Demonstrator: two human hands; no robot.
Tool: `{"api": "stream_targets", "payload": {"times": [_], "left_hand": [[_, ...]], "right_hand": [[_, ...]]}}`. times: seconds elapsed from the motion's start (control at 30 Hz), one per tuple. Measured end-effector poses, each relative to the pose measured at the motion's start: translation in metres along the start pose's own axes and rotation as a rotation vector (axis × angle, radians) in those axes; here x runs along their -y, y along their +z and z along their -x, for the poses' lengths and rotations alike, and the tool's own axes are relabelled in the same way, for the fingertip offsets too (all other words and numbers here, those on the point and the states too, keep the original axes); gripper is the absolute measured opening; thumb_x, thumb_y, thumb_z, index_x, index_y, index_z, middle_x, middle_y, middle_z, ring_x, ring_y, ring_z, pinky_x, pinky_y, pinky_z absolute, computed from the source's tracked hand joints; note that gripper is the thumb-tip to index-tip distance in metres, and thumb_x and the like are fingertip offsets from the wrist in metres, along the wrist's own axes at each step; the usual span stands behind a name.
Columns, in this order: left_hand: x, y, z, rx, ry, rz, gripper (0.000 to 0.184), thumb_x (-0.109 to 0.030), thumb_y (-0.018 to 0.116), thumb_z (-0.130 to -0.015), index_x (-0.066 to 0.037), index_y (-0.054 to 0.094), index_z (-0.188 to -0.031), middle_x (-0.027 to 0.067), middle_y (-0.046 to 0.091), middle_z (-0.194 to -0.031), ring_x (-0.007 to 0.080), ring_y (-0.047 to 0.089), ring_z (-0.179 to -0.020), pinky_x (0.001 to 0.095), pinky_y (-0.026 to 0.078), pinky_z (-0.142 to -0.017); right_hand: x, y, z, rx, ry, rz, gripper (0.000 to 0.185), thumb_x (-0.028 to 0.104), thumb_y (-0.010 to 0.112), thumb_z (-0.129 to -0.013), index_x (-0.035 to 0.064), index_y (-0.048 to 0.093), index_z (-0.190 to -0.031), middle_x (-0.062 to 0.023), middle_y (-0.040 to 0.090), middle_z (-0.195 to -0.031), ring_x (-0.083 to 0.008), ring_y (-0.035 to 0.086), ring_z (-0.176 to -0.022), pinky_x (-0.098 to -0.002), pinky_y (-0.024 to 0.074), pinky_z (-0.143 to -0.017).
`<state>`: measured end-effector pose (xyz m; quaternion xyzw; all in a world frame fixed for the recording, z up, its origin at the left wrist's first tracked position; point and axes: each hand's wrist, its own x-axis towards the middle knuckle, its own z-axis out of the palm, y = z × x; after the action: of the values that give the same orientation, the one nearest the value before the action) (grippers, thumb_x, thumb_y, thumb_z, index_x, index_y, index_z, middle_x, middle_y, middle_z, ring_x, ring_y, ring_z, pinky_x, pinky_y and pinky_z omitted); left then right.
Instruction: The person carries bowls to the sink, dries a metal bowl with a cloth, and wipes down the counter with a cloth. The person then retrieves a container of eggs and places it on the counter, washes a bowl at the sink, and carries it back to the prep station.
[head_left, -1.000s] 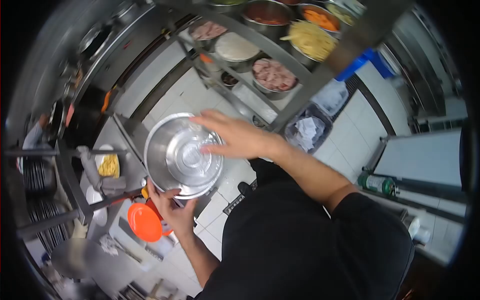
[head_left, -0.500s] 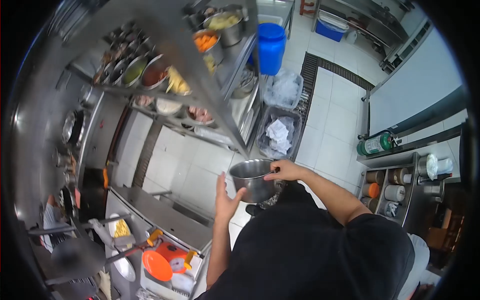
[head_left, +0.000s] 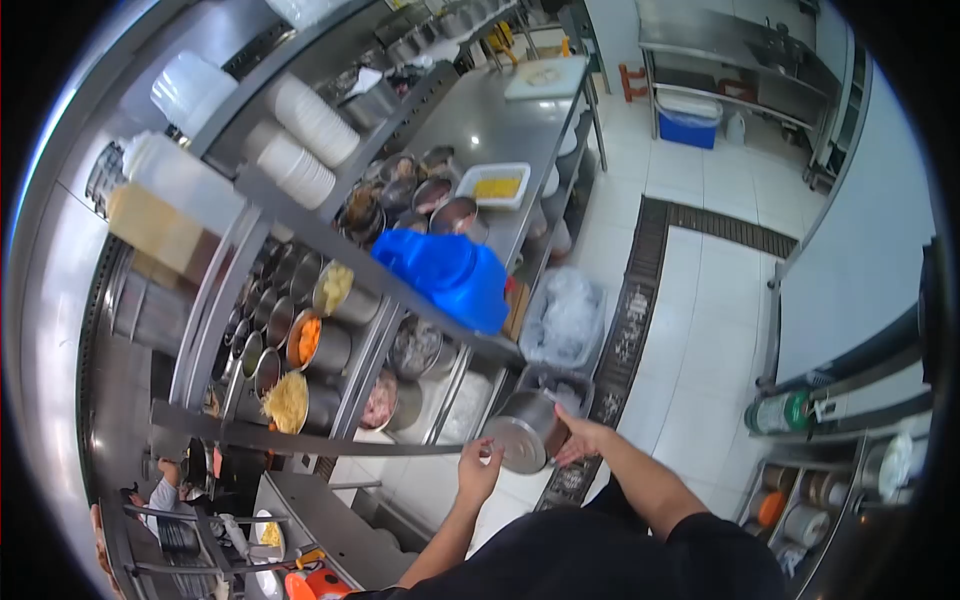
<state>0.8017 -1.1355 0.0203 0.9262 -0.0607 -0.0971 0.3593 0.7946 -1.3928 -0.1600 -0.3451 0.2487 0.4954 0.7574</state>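
A metal pot (head_left: 518, 440) is tipped over, its flat round base turned up toward me and its opening facing away. It is over the edge of a grey bin (head_left: 590, 392) that stands on the floor. My right hand (head_left: 582, 438) grips the pot's right side near the rim. At the left edge of its base, my left hand (head_left: 480, 472) is closed with thumb and fingers against the metal. The inside of the pot is hidden from me.
Beyond the grey bin stands a clear bin (head_left: 562, 320) full of plastic bags. A steel rack to the left holds shredded yellow food (head_left: 286, 402), orange pieces (head_left: 305, 340) and a blue jug (head_left: 445, 275). A green cylinder (head_left: 780, 412) is at right. Another person's white sleeve (head_left: 160, 497) shows far left.
The pot was upright with its opening visible; now it is tipped over toward the bin. My left hand, open beside it before, has closed at its base. My view has shifted.
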Motion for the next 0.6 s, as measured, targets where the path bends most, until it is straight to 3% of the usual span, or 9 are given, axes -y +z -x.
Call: {"api": "stream_targets", "payload": {"times": [0.03, 0.17, 0.2, 0.23, 0.3, 0.33, 0.5, 0.53, 0.6], "left_hand": [[-0.014, 0.008, -0.009, -0.011, 0.048, -0.078, 0.042, -0.034, 0.073, -0.092, -0.001, 0.067, -0.118, 0.0170, 0.067, -0.115, 0.0236, 0.068, -0.096, 0.0347, 0.054, -0.081], [-0.039, 0.042, -0.057, -0.013, -0.089, 0.191, 0.050, -0.039, 0.071, -0.093, 0.003, 0.065, -0.120, 0.0175, 0.068, -0.107, 0.0216, 0.068, -0.094, 0.0364, 0.053, -0.084], [-0.013, 0.067, -0.070, -0.089, -0.148, 0.207, 0.054, -0.040, 0.071, -0.093, 0.004, 0.058, -0.122, 0.0162, 0.067, -0.101, 0.0194, 0.068, -0.086, 0.0359, 0.056, -0.074], [-0.027, 0.072, -0.083, -0.036, -0.286, 0.364, 0.052, -0.039, 0.071, -0.093, 0.002, 0.056, -0.121, 0.0148, 0.066, -0.099, 0.0188, 0.068, -0.084, 0.0352, 0.057, -0.070], [-0.065, 0.069, -0.098, 0.097, -0.558, 0.676, 0.050, -0.038, 0.073, -0.092, -0.001, 0.052, -0.119, 0.0120, 0.064, -0.095, 0.0177, 0.068, -0.078, 0.0338, 0.057, -0.062], [-0.078, 0.081, -0.105, -0.013, -0.568, 0.762, 0.041, -0.031, 0.075, -0.091, -0.006, 0.048, -0.110, 0.0063, 0.060, -0.086, 0.0157, 0.065, -0.067, 0.0319, 0.056, -0.054], [-0.105, 0.156, -0.169, -0.031, -0.515, 1.029, 0.023, -0.007, 0.070, -0.084, -0.008, 0.051, -0.097, 0.0041, 0.058, -0.079, 0.0152, 0.060, -0.062, 0.0333, 0.055, -0.055], [-0.108, 0.173, -0.183, -0.043, -0.493, 1.058, 0.020, -0.002, 0.067, -0.082, -0.008, 0.052, -0.093, 0.0040, 0.058, -0.079, 0.0159, 0.060, -0.062, 0.0336, 0.054, -0.054], [-0.119, 0.194, -0.223, -0.055, -0.399, 1.104, 0.016, 0.006, 0.062, -0.079, -0.008, 0.054, -0.082, 0.0029, 0.057, -0.078, 0.0153, 0.058, -0.062, 0.0312, 0.049, -0.054]], "right_hand": [[0.010, -0.007, 0.011, 0.009, 0.000, 0.061, 0.144, 0.102, 0.043, -0.063, -0.0077, 0.019, -0.154, -0.0438, 0.039, -0.143, -0.0505, 0.050, -0.129, -0.0542, 0.0522, -0.098], [0.056, -0.013, 0.071, -0.206, -0.399, 0.685, 0.100, 0.083, 0.065, -0.074, -0.0025, 0.063, -0.125, -0.0230, 0.064, -0.121, -0.0329, 0.064, -0.112, -0.0457, 0.0589, -0.086], [0.075, -0.002, 0.106, -0.310, -0.382, 0.868, 0.071, 0.071, 0.074, -0.076, 0.0026, 0.070, -0.093, -0.0117, 0.070, -0.097, -0.0222, 0.066, -0.100, -0.0399, 0.0584, -0.078], [0.091, 0.001, 0.133, -0.392, -0.526, 1.101, 0.063, 0.066, 0.080, -0.073, 0.0056, 0.064, -0.081, -0.0095, 0.067, -0.082, -0.0209, 0.067, -0.093, -0.0360, 0.0552, -0.073], [0.108, -0.023, 0.150, -0.448, -0.764, 1.255, 0.057, 0.058, 0.086, -0.070, 0.0063, 0.065, -0.081, -0.0089, 0.063, -0.081, -0.0225, 0.066, -0.091, -0.0337, 0.0526, -0.071], [0.122, -0.035, 0.160, -0.453, -0.815, 1.262, 0.057, 0.056, 0.087, -0.069, 0.0058, 0.065, -0.082, -0.0101, 0.064, -0.085, -0.0240, 0.066, -0.091, -0.0354, 0.0528, -0.072], [0.206, -0.066, 0.234, -0.330, -0.900, 1.164, 0.045, 0.037, 0.091, -0.071, 0.0047, 0.067, -0.091, -0.0154, 0.060, -0.114, -0.0296, 0.062, -0.100, -0.0400, 0.0545, -0.085], [0.231, -0.074, 0.246, -0.248, -0.875, 1.230, 0.045, 0.026, 0.089, -0.074, 0.0079, 0.069, -0.110, -0.0189, 0.052, -0.133, -0.0345, 0.060, -0.109, -0.0413, 0.0505, -0.098], [0.290, -0.068, 0.284, -0.257, -0.809, 1.412, 0.051, 0.028, 0.085, -0.079, 0.0092, 0.066, -0.123, -0.0169, 0.054, -0.125, -0.0347, 0.060, -0.111, -0.0407, 0.0510, -0.099]]}}
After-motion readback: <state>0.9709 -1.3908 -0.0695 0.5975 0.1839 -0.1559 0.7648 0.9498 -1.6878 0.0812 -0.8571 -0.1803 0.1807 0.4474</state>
